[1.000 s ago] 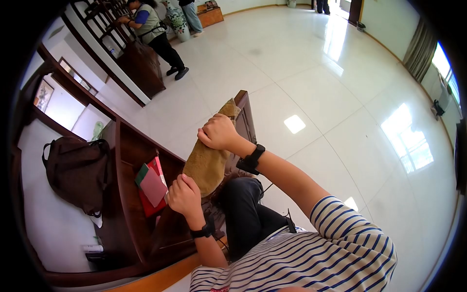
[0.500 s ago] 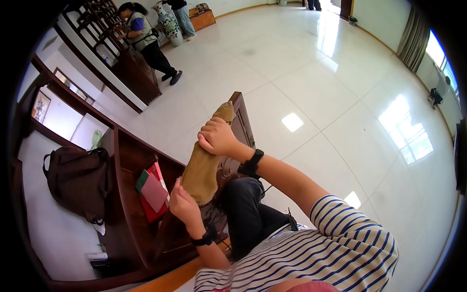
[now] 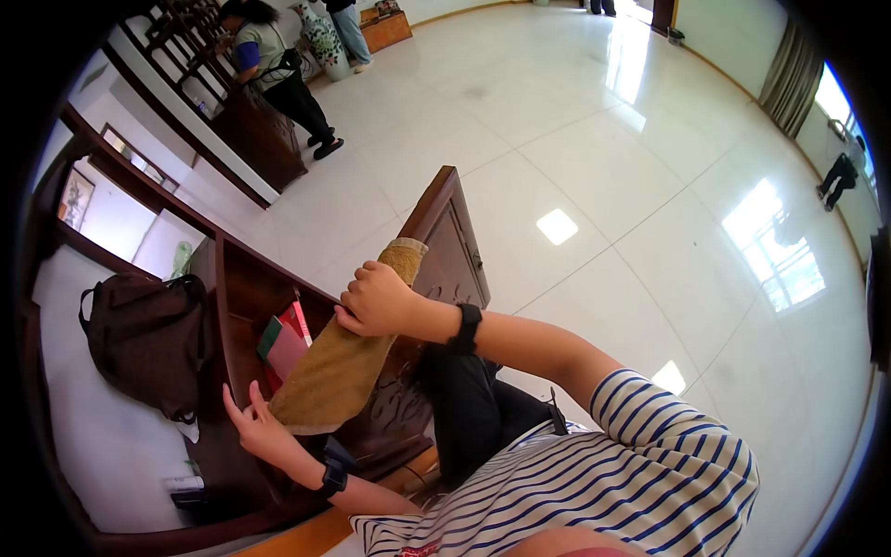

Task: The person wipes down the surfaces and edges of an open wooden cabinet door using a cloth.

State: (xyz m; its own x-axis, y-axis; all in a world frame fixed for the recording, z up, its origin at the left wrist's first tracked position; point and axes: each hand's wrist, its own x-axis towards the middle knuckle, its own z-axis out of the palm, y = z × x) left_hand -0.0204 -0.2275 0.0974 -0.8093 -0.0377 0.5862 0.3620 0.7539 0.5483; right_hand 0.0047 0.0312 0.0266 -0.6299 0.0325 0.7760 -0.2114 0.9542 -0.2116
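A tan, towel-like cloth (image 3: 339,371) lies stretched along the edge of a carved dark-wood cabinet door (image 3: 445,237). My right hand (image 3: 376,299) presses down on its upper part, fingers wrapped over it against the door. At the lower left end of the cloth is my left hand (image 3: 263,433), with two fingers stretched out and spread. It touches or nearly touches the cloth's corner; its thumb is hidden. Both wrists carry black bands.
Inside the open cabinet (image 3: 246,297) lie red and green booklets (image 3: 278,342). A dark brown bag (image 3: 148,343) rests on the cabinet's pale top surface. One person (image 3: 278,74) stands by the shelves at the far left, beside a large patterned vase (image 3: 321,42).
My right hand has slid down and left along the door with the cloth. My left hand has moved left and down, its fingers opening out. The cloth now lies flatter.
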